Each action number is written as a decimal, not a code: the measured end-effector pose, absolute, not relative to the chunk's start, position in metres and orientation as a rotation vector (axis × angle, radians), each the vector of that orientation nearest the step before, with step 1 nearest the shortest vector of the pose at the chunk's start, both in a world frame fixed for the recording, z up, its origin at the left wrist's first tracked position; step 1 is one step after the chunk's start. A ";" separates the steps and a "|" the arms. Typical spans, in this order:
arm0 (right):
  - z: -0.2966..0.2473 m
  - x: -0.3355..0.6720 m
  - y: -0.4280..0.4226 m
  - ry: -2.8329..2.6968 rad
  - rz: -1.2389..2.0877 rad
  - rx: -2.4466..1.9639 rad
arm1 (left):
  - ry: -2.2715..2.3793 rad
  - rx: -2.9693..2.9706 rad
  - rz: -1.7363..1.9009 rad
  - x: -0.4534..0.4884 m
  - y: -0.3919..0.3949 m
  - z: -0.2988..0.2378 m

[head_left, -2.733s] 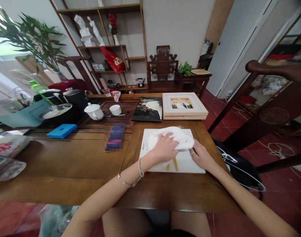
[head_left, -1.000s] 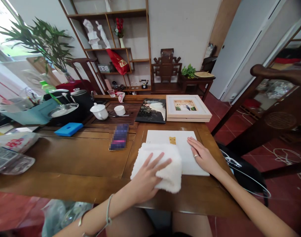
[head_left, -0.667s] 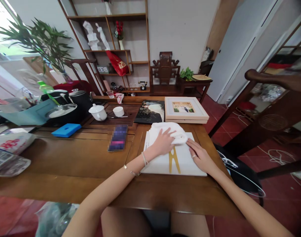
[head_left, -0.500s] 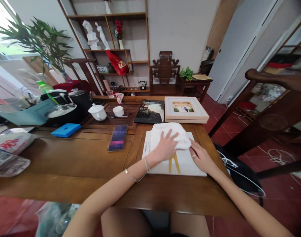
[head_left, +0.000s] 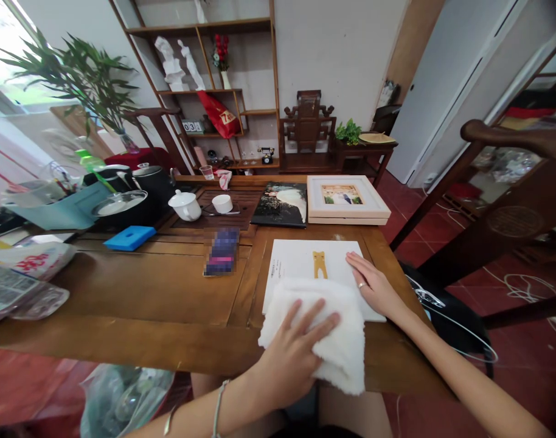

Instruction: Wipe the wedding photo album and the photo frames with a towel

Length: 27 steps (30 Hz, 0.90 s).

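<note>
The left hand (head_left: 292,353) presses flat, fingers spread, on a white towel (head_left: 326,331) at 6 o'clock of the white board (head_left: 296,263); the right hand (head_left: 373,289) rests open at its 3 o'clock edge.

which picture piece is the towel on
The white board with the gold mark; the dark print and the framed photo lie behind it, uncovered.

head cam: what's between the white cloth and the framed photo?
Head view: the white board with a gold mark, then a bare strip of table.
</note>
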State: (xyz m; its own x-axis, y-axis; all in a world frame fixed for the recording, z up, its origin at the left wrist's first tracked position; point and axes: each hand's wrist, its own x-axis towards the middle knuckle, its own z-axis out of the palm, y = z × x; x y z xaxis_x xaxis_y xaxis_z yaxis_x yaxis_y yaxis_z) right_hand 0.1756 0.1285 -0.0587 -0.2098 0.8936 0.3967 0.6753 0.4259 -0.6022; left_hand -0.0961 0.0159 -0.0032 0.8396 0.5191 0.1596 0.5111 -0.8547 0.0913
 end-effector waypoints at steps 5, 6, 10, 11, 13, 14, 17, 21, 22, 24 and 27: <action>-0.059 0.178 0.130 -1.969 0.427 -1.277 | 1.006 2.915 0.271 -0.081 0.052 -0.001; -0.059 0.179 0.131 -1.968 0.435 -1.274 | 1.053 2.903 0.253 -0.074 0.063 0.000; -0.056 0.182 0.132 -1.955 0.500 -1.241 | 1.183 2.899 0.124 -0.040 0.095 0.007; -0.056 0.183 0.132 -1.955 0.530 -1.230 | 1.204 2.914 0.109 -0.032 0.096 0.008; -0.054 0.185 0.133 -1.946 0.589 -1.226 | 1.209 2.962 0.126 -0.022 0.086 0.007; -0.053 0.185 0.133 -1.936 0.614 -1.233 | 1.183 2.989 0.155 -0.019 0.077 0.006; -0.052 0.186 0.134 -1.888 0.652 -1.269 | 0.996 3.038 0.230 -0.028 0.042 0.004; -0.051 0.183 0.131 -1.868 0.580 -1.348 | 0.704 3.044 0.275 -0.070 0.010 0.001; -0.050 0.181 0.129 -1.885 0.540 -1.350 | 0.690 3.042 0.298 -0.083 0.007 0.001; -0.045 0.178 0.121 -1.948 0.442 -1.304 | 0.774 3.025 0.378 -0.109 0.004 0.001; -0.031 0.172 0.105 -2.128 0.323 -1.162 | 1.102 2.943 0.483 -0.141 0.007 0.003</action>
State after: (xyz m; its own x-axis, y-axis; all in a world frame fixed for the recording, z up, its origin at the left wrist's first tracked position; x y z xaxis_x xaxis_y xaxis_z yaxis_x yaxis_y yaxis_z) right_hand 0.1721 0.1055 -0.0310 -0.3689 0.8151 0.4466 0.6457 0.5704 -0.5077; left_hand -0.1414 0.0070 0.0032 0.7139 0.6355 0.2942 0.6470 -0.7593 0.0699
